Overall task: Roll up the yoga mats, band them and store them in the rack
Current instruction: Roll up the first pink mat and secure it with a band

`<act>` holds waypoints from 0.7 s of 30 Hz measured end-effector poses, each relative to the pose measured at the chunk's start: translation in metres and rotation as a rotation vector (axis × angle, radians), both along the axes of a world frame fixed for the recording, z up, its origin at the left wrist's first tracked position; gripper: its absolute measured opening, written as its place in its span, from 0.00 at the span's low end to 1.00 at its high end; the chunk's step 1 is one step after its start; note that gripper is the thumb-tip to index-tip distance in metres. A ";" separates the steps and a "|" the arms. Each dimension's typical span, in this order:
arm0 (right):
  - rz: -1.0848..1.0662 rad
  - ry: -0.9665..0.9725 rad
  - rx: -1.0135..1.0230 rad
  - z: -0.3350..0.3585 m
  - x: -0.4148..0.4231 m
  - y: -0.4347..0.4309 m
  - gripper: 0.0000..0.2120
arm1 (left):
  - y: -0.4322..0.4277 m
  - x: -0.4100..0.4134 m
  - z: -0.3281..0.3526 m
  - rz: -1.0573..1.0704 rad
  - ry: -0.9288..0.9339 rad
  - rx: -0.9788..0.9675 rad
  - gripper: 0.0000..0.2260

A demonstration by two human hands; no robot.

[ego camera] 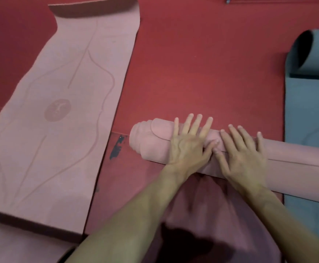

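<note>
The left hand [190, 143] and right hand [244, 154] press flat, fingers spread, on the rolled pink mat [152, 144], a smooth cylinder whose layers step outward past the left hand. Left of them a flat pink mat [60, 120] shows embossed curved lines. To their right lies a grey-blue mat [310, 120], its far end curled.

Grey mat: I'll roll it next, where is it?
Head view, far right: the grey mat lies on the red floor, far end curled, with the pink roll crossing it.

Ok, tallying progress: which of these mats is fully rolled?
The pink roll under the left hand and right hand. The other pink mat lies flat; the grey-blue mat is only part-curled.
</note>
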State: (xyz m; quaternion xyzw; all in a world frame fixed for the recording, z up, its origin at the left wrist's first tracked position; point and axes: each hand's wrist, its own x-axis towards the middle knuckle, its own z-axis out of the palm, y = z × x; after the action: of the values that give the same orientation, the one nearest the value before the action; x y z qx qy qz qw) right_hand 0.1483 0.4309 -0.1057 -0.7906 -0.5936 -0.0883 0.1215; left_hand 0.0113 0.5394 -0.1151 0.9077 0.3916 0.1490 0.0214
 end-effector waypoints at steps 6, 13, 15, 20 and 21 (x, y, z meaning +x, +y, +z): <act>-0.118 0.004 -0.083 0.001 0.016 0.000 0.34 | 0.002 -0.001 -0.005 -0.007 -0.047 0.091 0.25; -0.186 0.037 -0.077 0.006 0.021 0.004 0.34 | 0.000 0.008 0.001 0.000 -0.046 0.077 0.22; -0.187 0.061 -0.118 0.009 0.019 0.006 0.36 | 0.000 0.009 0.000 -0.020 0.002 0.070 0.23; 0.018 0.117 -0.379 0.024 0.038 -0.002 0.55 | 0.007 0.014 0.006 -0.055 0.026 0.036 0.23; 0.053 0.095 -0.439 0.027 0.043 -0.003 0.58 | 0.009 0.015 0.008 -0.051 0.017 0.037 0.22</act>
State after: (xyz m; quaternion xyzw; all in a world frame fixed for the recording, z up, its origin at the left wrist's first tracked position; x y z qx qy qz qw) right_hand 0.1914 0.4281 -0.0787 -0.7856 -0.6126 0.0836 -0.0236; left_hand 0.0263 0.5485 -0.1075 0.9188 0.3657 0.1482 0.0049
